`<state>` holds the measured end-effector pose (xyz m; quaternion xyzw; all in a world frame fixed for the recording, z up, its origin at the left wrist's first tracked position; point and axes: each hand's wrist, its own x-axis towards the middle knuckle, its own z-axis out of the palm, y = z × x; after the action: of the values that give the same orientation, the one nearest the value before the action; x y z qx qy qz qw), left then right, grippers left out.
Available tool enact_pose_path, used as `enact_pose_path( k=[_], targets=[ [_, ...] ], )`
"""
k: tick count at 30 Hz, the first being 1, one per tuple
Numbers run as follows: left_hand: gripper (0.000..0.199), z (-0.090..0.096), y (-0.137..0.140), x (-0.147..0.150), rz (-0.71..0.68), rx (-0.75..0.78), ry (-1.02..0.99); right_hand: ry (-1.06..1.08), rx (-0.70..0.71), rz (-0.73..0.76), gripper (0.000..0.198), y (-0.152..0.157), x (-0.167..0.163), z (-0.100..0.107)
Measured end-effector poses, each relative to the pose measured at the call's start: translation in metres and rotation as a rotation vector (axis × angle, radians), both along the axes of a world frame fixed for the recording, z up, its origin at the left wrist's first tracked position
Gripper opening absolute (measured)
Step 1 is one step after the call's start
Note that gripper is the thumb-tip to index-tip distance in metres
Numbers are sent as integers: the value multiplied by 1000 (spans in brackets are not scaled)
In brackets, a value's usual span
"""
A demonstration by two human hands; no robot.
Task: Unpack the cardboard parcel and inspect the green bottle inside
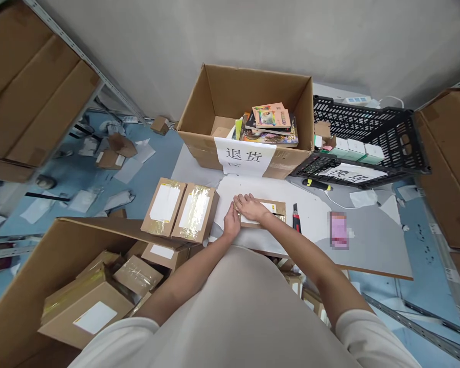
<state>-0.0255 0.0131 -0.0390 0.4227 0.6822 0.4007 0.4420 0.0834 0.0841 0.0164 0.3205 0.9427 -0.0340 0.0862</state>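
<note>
A small flat brown cardboard parcel with a white label [270, 210] lies on the white table top [314, 214], directly in front of the person, and both hands are on it. The right hand [250, 207] rests flat across the parcel's left half, palm down, fingers stretched out and pointing left; it grips nothing, only presses on the top face. The left hand [232, 223] sits at the parcel's near-left corner, just beside and partly under the right hand's fingers, thumb side up; whether its fingers curl around the parcel's edge cannot be told, since the right hand covers them.

The parcel's long axis runs left to right across the table, roughly square to both forearms, so its right end juts out free past the right wrist. The right hand is the one more fully upon it.

Just right of the parcel lies a red-and-black utility knife [296, 217], its length pointing away from the person, apart from the hands. To the left, two taped brown boxes with white labels [180, 208] lie side by side, near the left hand but not touching it.
</note>
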Motion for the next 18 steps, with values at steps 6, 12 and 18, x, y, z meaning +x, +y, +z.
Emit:
enact_pose_path(
  k=[6,12,18],
  targets=[
    [49,-2,0,3,26,35,-19,13,-51,-24,44,-1,0,5],
    [51,0,-6,0,43,-18,47,-9,-245,-162,28,23,2,31],
    [50,0,-7,-4,10,3,118,-17,-192,-261,37,33,24,46]
  ],
)
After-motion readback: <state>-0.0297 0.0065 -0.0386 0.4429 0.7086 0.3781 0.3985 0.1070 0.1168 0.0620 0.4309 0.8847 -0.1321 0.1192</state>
